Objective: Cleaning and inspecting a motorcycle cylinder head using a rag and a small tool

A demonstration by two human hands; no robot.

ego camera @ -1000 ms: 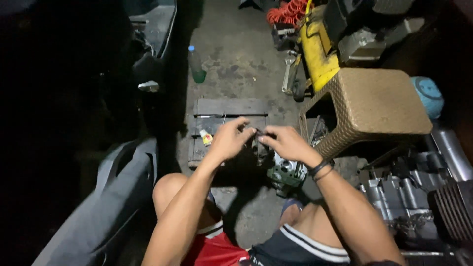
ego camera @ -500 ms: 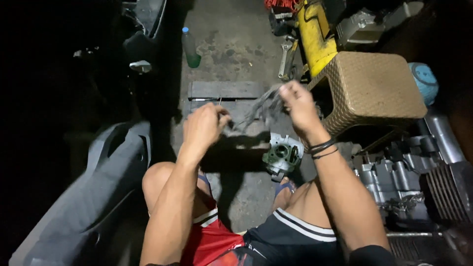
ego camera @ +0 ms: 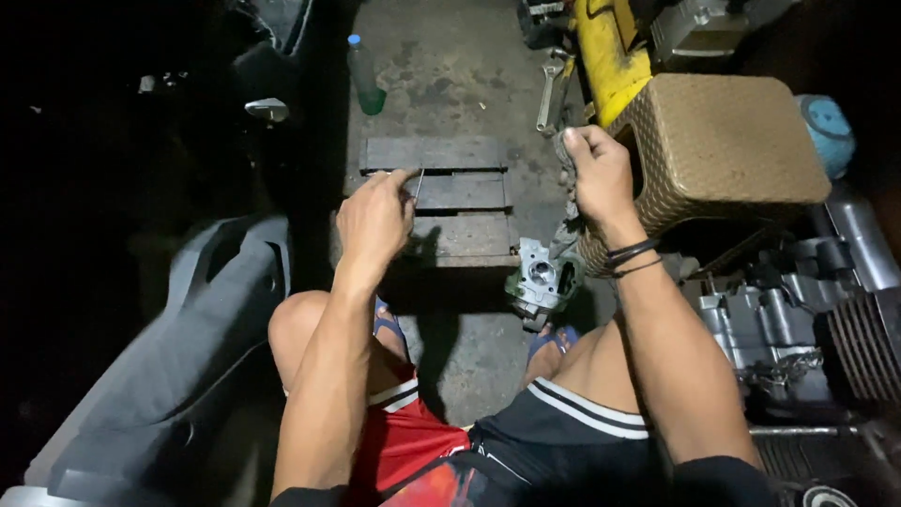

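Note:
My left hand [ego camera: 375, 221] hovers over a low wooden pallet [ego camera: 441, 155] and pinches a thin metal pin [ego camera: 419, 183] between thumb and fingers. My right hand [ego camera: 599, 174] is raised beside the woven stool [ego camera: 727, 141] and is closed on a dirty grey rag [ego camera: 566, 160] that hangs down from the fist. Below the right hand, a grey metal engine cylinder head [ego camera: 542, 279] rests on the concrete floor at the pallet's right edge. Neither hand touches it.
A green plastic bottle [ego camera: 366, 80] stands on the floor at the back. A wrench [ego camera: 549, 89] lies near a yellow machine [ego camera: 610, 52]. Engine cases and finned cylinders [ego camera: 798, 329] crowd the right. A grey motorcycle body panel [ego camera: 178, 376] lies at left.
Both hands were together over the cylinder head. They have since parted: the right hand lifted the rag up toward the stool, the left moved over the pallet with the pin.

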